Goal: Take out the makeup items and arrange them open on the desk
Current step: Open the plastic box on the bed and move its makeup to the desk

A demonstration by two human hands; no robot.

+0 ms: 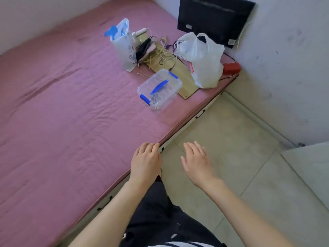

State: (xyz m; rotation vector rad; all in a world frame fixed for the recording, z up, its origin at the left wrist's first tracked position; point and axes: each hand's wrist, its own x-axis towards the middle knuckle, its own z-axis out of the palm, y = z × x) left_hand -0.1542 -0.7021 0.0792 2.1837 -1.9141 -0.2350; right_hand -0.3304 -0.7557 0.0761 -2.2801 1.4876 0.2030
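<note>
Head view looks down on a bed (62,104) covered with a pink quilted sheet, its long edge running diagonally from the lower left up toward the far right corner by the wall. Both hands are held out low in the picture with nothing in them. The left hand (145,162) hovers palm down over the near edge of the bed, its fingers (151,147) loosely bent and released, their tips just above the edge. The right hand (196,162) hangs beside it over the tiled floor (240,148), palm down, fingers straight, slightly spread and released. A clear plastic box (160,89) with a blue handle and blue side clips sits closed on the bed close to its long edge, toward the far right corner and well apart from both hands; what it holds is too blurred to tell. Just behind the box lies a flat wooden board (187,82) with a tangle of thin cables (163,52) on its far end. A white plastic bag (204,63) stands on the board at the far right corner, with a small red object (231,67) just beyond it at the edge. A second white bag with blue handles (122,45) stands upright left of the cables. A dark flat screen (215,20) leans against the wall behind them. Dark trousers show between the forearms at the bottom.
</note>
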